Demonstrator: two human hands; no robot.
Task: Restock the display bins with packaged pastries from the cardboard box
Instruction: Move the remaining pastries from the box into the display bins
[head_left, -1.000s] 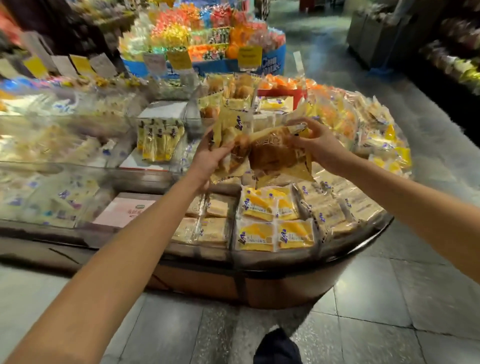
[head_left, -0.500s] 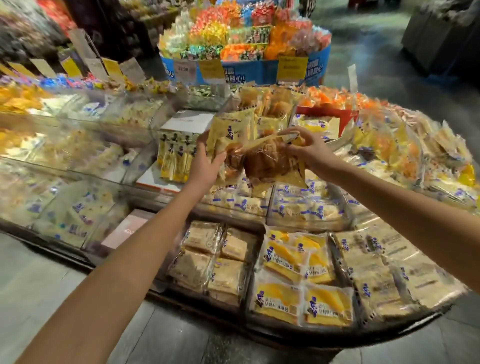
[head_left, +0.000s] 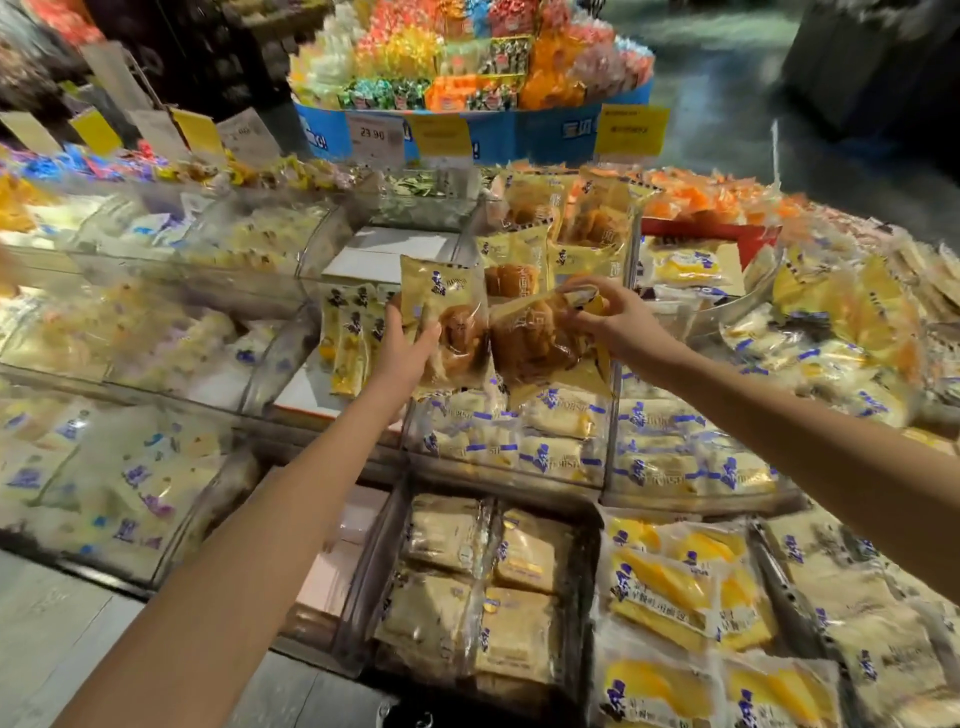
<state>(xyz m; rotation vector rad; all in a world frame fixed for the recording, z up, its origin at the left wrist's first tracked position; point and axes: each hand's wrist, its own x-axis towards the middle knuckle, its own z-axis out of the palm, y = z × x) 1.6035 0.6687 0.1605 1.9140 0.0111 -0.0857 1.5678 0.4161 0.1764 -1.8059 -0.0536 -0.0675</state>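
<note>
Clear display bins stand tiered above grey floor tiles. The bun bin sits high among them, with a blue candy stand behind it. Just in front of the bun bin, the left hand grips an upright packaged bun by its side. The right hand pinches the end of a tilted packaged bun beside it.

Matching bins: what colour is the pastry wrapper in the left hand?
Pale yellow plastic wrapper with dark blue print, brown pastry showing through; head view.
</note>
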